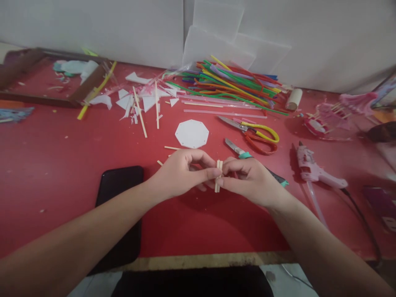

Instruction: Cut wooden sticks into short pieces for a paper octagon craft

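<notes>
Between the fingertips of both hands stands a small bundle of short wooden sticks (217, 187), held upright over the red table. My left hand (185, 171) pinches it from the left with thumb and fingers. From the other side my right hand (247, 177) pinches the same sticks. Just beyond the hands lies a white octagonal card (192, 134) with small holes near its edge. A few more wooden sticks (172, 147) lie beside my left hand, partly hidden by it. Behind my right hand is a cutter with teal grips (234, 147), partly covered.
Scissors (261, 134) lie beyond the right hand, with a pink glue gun (314, 165) and its cord further right. A black phone (120, 185) sits under the left forearm. Pipe cleaners (232, 82), paper scraps (123, 101) and a brown frame (71, 101) are at the back.
</notes>
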{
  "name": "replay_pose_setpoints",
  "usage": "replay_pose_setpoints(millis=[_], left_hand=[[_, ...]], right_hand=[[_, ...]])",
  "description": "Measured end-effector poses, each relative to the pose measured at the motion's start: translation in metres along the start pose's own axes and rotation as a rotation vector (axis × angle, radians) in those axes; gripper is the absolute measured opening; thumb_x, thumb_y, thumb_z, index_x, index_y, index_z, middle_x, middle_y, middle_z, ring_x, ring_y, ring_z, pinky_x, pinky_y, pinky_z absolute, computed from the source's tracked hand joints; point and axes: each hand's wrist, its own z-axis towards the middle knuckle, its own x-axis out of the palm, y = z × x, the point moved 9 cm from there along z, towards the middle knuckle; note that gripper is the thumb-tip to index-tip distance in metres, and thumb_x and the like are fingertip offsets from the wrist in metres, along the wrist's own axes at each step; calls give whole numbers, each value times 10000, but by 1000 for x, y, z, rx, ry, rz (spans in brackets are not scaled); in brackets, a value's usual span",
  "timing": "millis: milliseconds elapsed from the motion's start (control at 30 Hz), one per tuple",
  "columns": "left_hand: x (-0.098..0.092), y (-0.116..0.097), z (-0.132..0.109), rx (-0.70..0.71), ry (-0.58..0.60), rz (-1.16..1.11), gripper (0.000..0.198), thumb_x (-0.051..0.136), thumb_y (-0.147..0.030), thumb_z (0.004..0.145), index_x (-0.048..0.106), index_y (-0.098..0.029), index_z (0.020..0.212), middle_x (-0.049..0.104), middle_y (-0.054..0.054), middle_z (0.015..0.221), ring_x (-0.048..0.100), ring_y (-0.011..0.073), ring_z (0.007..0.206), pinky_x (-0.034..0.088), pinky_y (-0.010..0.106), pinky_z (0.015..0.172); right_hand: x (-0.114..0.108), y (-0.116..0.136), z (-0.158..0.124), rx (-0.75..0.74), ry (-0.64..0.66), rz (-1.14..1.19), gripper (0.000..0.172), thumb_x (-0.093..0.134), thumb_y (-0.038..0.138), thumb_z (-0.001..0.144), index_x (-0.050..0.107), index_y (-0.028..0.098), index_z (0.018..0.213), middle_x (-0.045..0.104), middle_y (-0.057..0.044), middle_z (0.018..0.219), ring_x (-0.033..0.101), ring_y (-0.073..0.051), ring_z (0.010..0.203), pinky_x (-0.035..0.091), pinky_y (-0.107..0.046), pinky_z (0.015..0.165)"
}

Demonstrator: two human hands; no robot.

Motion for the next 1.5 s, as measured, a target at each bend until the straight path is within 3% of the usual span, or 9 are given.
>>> replay_pose_setpoints(millis=[367, 567, 700, 833, 1033, 1167, 1300, 1400, 1500], left_hand=[[-1, -1, -2, 26, -15, 123, 209, 754, -298, 757, 616, -147, 799, 712, 23, 730, 694, 135, 621, 592, 208, 569], [-20, -8, 0, 138, -198, 94, 206, 652, -354, 847, 550, -175, 837, 657, -3, 799, 685, 115, 689, 582, 189, 587], [-19, -7, 1, 132, -182, 77, 191, 637, -342, 855, 544, -176, 840, 628, -10, 805, 666, 109, 708, 591, 202, 614], [-16, -6, 0, 116, -163, 72, 228, 674, -355, 822, 557, -168, 874, 622, -1, 824, 683, 132, 713, 589, 222, 611], [-13, -13, 0, 212, -129, 198, 226, 677, -376, 815, 596, -168, 854, 656, 24, 869, 669, 155, 783, 561, 266, 707], [-13, -32, -12, 211, -143, 460, 210, 568, -386, 887, 586, -195, 973, 688, 58, 999, 672, 200, 925, 546, 315, 816], [-37, -67, -45, 215, -437, 1186, 419, 482, -425, 890, 517, -210, 1248, 608, 136, 1253, 554, 374, 1178, 476, 520, 929], [-56, -59, -68, 80, -484, 1566, 617, 516, -465, 820, 453, -159, 1352, 578, 213, 1253, 524, 486, 1134, 471, 632, 846], [-71, -33, -84, 5, -427, 1695, 624, 471, -421, 827, 424, -149, 1387, 521, 231, 1314, 519, 486, 1118, 493, 617, 814]], right_hand=[[2, 0, -2, 36, 30, -64, 179, 590, 312, 851, 687, 199, 750, 649, 12, 724, 541, -106, 629, 417, -254, 584], [-16, 6, -4, -54, -208, -512, 140, 624, 216, 756, 581, 205, 623, 635, 20, 658, 546, -153, 725, 382, -329, 736], [-12, 4, -4, -72, -235, -753, 155, 635, 226, 719, 534, 200, 605, 612, 3, 649, 526, -190, 747, 323, -359, 733], [-18, 18, -10, -140, -328, -658, 69, 570, 216, 791, 568, 204, 724, 623, 1, 749, 537, -172, 775, 320, -361, 768], [-5, 31, -10, -309, -240, -553, 164, 541, 270, 907, 568, 217, 755, 626, 14, 702, 540, -145, 719, 384, -332, 765], [-6, 31, -11, -376, -283, -550, 137, 539, 191, 858, 538, 224, 725, 601, 6, 664, 536, -143, 664, 432, -300, 676], [-20, 30, -15, -378, -412, -569, 130, 557, 184, 799, 516, 229, 685, 595, 3, 644, 543, -144, 638, 445, -294, 628], [-26, 32, -18, -383, -465, -587, 118, 560, 179, 788, 514, 227, 691, 601, 3, 657, 558, -143, 644, 448, -287, 624], [-27, 34, -20, -410, -486, -599, 123, 564, 157, 777, 503, 224, 694, 588, 5, 654, 556, -139, 635, 451, -287, 633]])
